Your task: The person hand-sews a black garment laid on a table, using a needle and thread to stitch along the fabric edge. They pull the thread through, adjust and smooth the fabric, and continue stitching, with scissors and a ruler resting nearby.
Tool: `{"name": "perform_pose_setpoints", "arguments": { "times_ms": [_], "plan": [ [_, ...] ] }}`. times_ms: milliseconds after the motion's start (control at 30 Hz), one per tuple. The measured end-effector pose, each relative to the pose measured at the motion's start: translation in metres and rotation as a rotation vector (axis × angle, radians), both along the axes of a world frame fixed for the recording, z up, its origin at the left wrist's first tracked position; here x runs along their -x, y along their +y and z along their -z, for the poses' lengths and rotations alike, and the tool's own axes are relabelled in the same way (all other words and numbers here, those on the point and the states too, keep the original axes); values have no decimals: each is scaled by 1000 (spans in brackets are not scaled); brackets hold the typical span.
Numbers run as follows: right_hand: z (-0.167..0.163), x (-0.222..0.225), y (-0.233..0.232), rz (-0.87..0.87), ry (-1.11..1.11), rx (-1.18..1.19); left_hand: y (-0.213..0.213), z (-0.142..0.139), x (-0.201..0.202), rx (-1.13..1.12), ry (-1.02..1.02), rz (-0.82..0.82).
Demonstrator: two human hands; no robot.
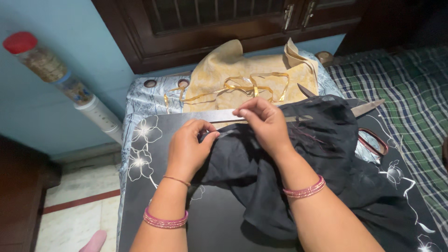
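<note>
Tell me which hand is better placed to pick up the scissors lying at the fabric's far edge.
Probably the right hand: it pinches the black fabric on the side nearer the scissors. The left hand grips the fabric's opposite edge, farther away.

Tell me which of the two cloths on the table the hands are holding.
The black sheer cloth: both the left hand and right hand pinch its edge. The yellow cloth lies untouched behind it, with gold ribbon across it.

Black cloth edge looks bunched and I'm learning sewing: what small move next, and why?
Probably draw the black cloth taut along the metal ruler. The left hand and right hand both pinch its edge close together, and the cloth between and below them lies wrinkled.
</note>
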State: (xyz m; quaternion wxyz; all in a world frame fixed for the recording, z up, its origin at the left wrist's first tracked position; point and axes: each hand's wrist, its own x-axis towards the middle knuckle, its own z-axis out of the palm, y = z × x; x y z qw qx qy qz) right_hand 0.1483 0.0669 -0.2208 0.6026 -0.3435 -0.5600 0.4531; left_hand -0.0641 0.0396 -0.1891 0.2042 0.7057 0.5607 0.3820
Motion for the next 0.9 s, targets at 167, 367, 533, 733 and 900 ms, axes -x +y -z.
{"name": "perform_pose_setpoints", "arguments": {
  "times_ms": [167, 367, 533, 733, 900],
  "plan": [
    [-18, 3, -17, 64, -400, -77, 1, 1, 2, -90, -96, 99],
    [-33, -4, -8, -15, -661, -52, 9, 6, 0, -133, -182, 165],
    [-22, -21, 6, -76, -463, 10, 11, 11, -1, -1, -258, 176],
    [3, -36, 17, -9, -143, 32, 18, 21, 9, -58, -281, 177],
    [0, -49, 27, -10, -153, 9, 28, 33, 13, -104, -434, 155]
  ]
}}
